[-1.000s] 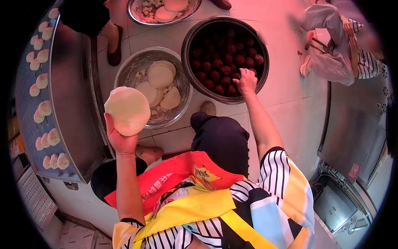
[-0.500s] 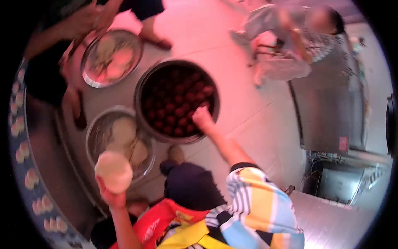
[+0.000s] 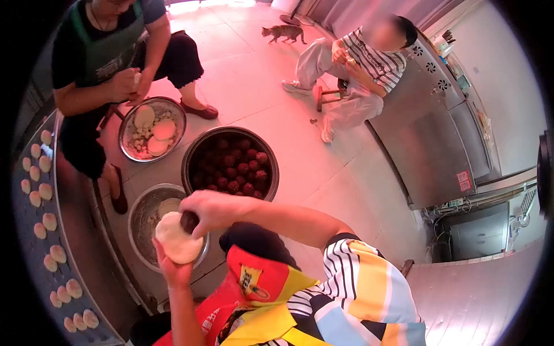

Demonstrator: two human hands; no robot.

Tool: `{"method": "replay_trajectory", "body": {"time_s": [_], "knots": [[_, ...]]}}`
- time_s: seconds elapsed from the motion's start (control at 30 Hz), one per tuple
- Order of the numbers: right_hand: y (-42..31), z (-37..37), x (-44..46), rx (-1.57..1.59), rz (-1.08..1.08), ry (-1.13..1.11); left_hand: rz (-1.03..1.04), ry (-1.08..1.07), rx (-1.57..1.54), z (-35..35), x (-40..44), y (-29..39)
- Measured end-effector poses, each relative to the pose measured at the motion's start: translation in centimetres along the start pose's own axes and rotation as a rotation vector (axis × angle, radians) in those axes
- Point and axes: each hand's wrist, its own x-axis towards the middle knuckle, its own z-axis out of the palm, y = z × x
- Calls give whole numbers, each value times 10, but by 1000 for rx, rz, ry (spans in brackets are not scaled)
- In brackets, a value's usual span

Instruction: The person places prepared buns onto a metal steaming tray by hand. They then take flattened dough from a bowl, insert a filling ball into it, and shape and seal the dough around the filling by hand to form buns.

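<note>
My left hand point(image 3: 175, 270) holds up a flat, pale dough round point(image 3: 178, 241) by its lower edge. Against the upper right part of that round, my right hand point(image 3: 213, 210) has its fingers closed on a dark red ball point(image 3: 189, 221). Behind the hands is a metal bowl point(image 3: 136, 230) with more dough rounds, partly hidden by the held one. Just beyond my right hand stands a dark round pot point(image 3: 273, 167) full of dark red balls point(image 3: 232, 173).
A co-worker point(image 3: 104, 63) at the upper left works over a second bowl point(image 3: 124, 144) of dough. Another person point(image 3: 369, 66) sits on a stool at the upper right. A cat point(image 3: 284, 33) walks behind. Filled buns point(image 3: 57, 254) line a tray at the left.
My right hand has left the pot and come over to the dough round with a dark ball. The view has shifted, showing more of both people and the cat.
</note>
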Motion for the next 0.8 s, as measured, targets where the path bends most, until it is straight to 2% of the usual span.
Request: {"method": "replay_trajectory", "body": {"time_s": [0.03,0.1,0.13,0.23,0.3,0.33,0.37,0.4,0.43,0.47,0.5,0.57,0.67,0.77,0.8], "knots": [[-36,-1,6,25,56,-208,-13,-72,-15,6,-6,-2],[-49,43,15,-201,-43,-111,1,-184,-12,1,-22,0],[-53,60,20,-288,-37,-105,12,-169,-49,3,-32,4],[-75,80,16,-231,-183,4,72,-223,-31,10,-58,16],[-72,110,16,-142,-433,200,157,-252,28,7,-81,22],[-94,102,10,-138,-387,203,184,-205,20,-1,-83,25],[-108,99,8,-52,-431,191,178,-246,-25,-12,-84,29],[-118,90,2,-33,-297,92,127,-400,-75,-14,-90,31],[-122,87,-1,-64,-251,87,144,-350,-70,3,-98,31],[-123,92,-4,-61,-298,169,174,-309,-28,11,-108,32],[-129,99,-9,-167,-251,203,184,-368,-55,6,-112,32],[-133,109,-11,-226,-263,224,217,-348,40,-12,-116,32],[-139,103,-25,-174,-286,284,288,-258,130,7,-132,27],[-141,99,-42,-350,-374,288,352,-234,62,10,-139,33],[-138,99,-44,-481,-527,304,361,-229,67,6,-140,35]]}}
